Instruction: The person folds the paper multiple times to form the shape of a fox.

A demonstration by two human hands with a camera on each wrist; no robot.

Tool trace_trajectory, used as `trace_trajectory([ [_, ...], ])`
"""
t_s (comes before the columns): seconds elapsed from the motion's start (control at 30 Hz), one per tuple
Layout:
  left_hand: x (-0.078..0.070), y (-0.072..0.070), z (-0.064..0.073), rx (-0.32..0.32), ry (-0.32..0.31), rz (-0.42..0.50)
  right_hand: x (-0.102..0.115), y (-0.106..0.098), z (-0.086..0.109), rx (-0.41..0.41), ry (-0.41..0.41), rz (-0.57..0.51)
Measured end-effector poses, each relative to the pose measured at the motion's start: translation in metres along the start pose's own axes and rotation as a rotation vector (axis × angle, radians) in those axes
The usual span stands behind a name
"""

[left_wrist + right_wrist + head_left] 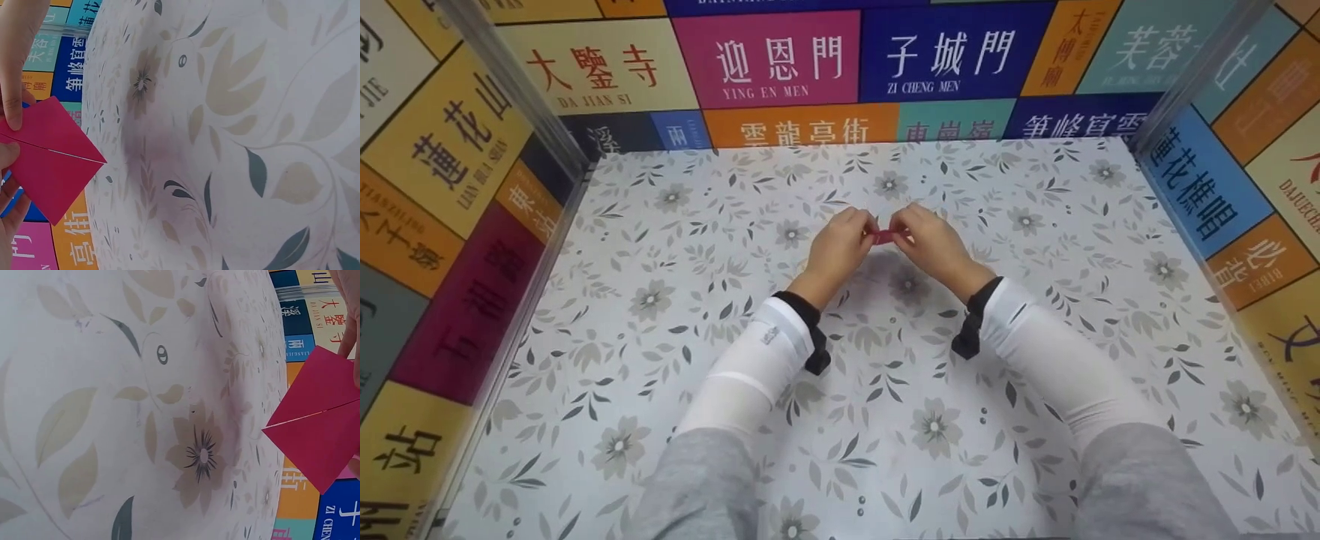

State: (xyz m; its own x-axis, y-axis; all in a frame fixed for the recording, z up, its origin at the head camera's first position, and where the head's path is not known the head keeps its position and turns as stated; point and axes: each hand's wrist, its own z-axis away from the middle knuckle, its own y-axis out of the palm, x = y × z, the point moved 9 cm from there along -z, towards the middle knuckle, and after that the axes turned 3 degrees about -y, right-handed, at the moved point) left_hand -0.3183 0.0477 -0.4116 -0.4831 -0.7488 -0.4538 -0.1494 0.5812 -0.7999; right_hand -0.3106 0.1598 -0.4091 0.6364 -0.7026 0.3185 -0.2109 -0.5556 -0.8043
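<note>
A folded piece of pinkish-red origami paper (883,237) is held up over the table between both hands. In the left wrist view the paper (62,169) shows as a diamond, with a thin slit along its middle from a pointed corner. My left hand (840,244) pinches one side of it, thumb on the face and fingers behind. On the other side my right hand (934,244) pinches it too, fingertips near the slit. The right wrist view shows the same slit face of the paper (315,422), its far part hidden by fingers and the frame edge.
A white tabletop with a grey flower-and-leaf print (840,450) lies under the hands. Colourful panels with Chinese lettering (765,60) stand along the back and both sides. Clear upright edges (521,82) mark the corners. Shadows of the hands fall on the table.
</note>
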Motion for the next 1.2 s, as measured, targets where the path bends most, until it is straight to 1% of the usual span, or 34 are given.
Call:
trace_trajectory([
  [0.13,0.002,0.009,0.009,0.002,0.052,-0.017,0.005,0.008,0.010,-0.032,-0.085,0.028],
  [0.23,0.002,0.017,0.018,0.023,0.104,-0.051,0.008,0.016,0.019,-0.043,-0.130,0.031],
  [0.4,0.000,0.030,0.032,0.067,0.200,-0.116,0.010,0.029,0.035,-0.041,-0.174,0.068],
  [0.47,0.000,0.035,0.037,0.090,0.232,-0.125,0.010,0.032,0.041,-0.034,-0.185,0.071],
  [0.53,0.000,0.040,0.040,0.120,0.249,-0.125,0.011,0.036,0.046,-0.016,-0.188,0.053],
  [0.6,0.002,0.045,0.043,0.158,0.249,-0.122,0.011,0.041,0.050,0.016,-0.182,0.034],
  [0.77,0.009,0.059,0.050,0.280,0.205,-0.086,0.010,0.054,0.059,0.120,-0.147,-0.030],
  [0.9,0.012,0.068,0.057,0.369,0.182,-0.096,0.010,0.061,0.065,0.189,-0.126,-0.070],
  [1.0,0.013,0.073,0.061,0.413,0.184,-0.107,0.010,0.064,0.068,0.206,-0.133,-0.074],
  [1.2,0.015,0.078,0.066,0.483,0.181,-0.105,0.010,0.067,0.072,0.211,-0.175,-0.050],
])
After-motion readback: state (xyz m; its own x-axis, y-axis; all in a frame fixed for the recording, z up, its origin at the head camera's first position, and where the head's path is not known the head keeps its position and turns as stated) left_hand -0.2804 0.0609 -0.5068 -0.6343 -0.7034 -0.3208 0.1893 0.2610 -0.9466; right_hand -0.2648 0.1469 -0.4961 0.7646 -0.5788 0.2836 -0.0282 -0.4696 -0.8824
